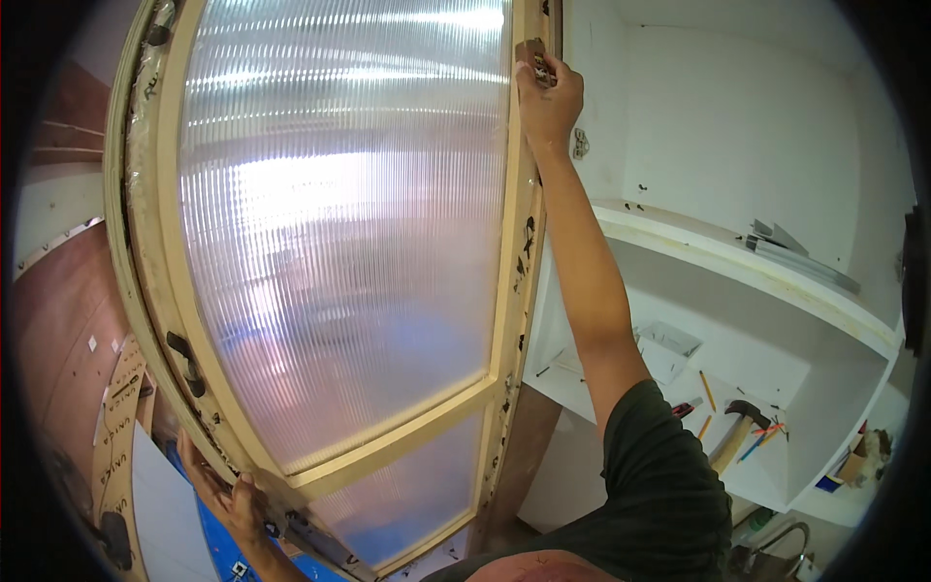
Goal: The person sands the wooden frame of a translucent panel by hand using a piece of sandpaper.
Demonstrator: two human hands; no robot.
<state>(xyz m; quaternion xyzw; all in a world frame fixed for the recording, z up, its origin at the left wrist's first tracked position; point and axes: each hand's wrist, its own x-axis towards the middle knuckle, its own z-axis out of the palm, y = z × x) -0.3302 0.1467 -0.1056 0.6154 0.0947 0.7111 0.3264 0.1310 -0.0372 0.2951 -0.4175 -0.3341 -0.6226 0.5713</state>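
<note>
Wood-framed, ribbed-pane door (349, 252) fills the centre-left of the view. Right hand (551, 102), top centre: grip closed on a small brown block (526, 52) at the door's right edge. Left hand (233, 502), lower left: grip closed around the door's left edge. Hammer (729, 442) and yellow pencils (708, 390) lie in the white cabinet (774, 482), lower right.

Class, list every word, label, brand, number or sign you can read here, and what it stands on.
Brown strip, lower left: repeated dark printed lettering, legible but not copied here.
Panel frame: dark marks along its right edge, too unclear to read.
Blue sheet, bottom left: white mark, too small to read.
</note>
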